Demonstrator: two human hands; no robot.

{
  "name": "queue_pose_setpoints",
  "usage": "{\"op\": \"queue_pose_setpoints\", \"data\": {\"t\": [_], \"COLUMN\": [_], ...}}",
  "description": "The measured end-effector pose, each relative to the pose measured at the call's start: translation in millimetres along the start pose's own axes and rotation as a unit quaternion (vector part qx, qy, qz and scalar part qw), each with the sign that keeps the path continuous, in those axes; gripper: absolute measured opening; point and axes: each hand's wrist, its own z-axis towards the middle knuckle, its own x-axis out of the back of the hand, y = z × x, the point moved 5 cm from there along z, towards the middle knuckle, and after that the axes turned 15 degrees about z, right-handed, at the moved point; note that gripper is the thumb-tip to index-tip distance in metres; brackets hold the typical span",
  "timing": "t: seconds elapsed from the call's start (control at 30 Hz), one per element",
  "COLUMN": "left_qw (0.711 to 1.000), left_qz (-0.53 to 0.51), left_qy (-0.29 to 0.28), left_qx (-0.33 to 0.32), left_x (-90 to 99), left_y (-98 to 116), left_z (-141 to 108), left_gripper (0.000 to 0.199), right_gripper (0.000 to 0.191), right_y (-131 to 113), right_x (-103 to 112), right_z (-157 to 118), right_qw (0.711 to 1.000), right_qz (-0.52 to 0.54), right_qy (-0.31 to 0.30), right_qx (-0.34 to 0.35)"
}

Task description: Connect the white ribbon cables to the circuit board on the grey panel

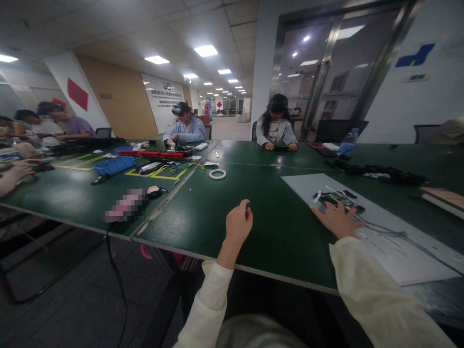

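Note:
My left hand point(238, 225) is over the green table with its fingers curled in and the thumb lying along the top. Whatever it holds, if anything, is hidden by the fingers. On the right, my right hand point(338, 220) has its fingers spread at the near edge of a green circuit board point(337, 199). Its fingertips overlap the board, though I cannot tell whether they press on it. The board lies on a light grey sheet point(391, 246), and dark cables point(402, 234) run from it to the right. A white ring point(217, 174), like a tape roll, lies beyond my left hand.
Two people with headsets sit across the green table point(203, 212). Left of me are a blue tray point(114, 165), loose wires point(186, 166) and a pink object point(125, 205). A water bottle point(348, 141) and black straps point(384, 173) are at the right.

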Motion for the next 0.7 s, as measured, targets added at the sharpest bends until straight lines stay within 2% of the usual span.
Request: {"op": "queue_pose_setpoints", "data": {"t": [0.13, 0.3, 0.5, 0.7], "left_qw": [1.000, 1.000, 1.000, 0.999], "left_qz": [0.001, 0.005, 0.029, 0.036], "left_qy": [-0.009, -0.020, -0.009, -0.027], "left_qx": [0.000, 0.000, 0.004, -0.002], "left_x": [-1.8, -4.6, -5.0, -6.4], "left_y": [-1, -2, -2, -1], "left_z": [1, 1, 1, 2], "left_gripper": [0.030, 0.030, 0.029, 0.030], "right_gripper": [0.067, 0.072, 0.077, 0.086], "right_y": [18, 44, 78, 106], "right_x": [10, 10, 13, 27], "right_z": [11, 26, 43, 54], "right_qw": [0.998, 0.995, 0.991, 0.987], "right_qz": [0.020, 0.012, -0.023, -0.011], "right_qy": [0.025, 0.037, 0.071, 0.093], "right_qx": [-0.046, -0.092, -0.114, -0.131]}}
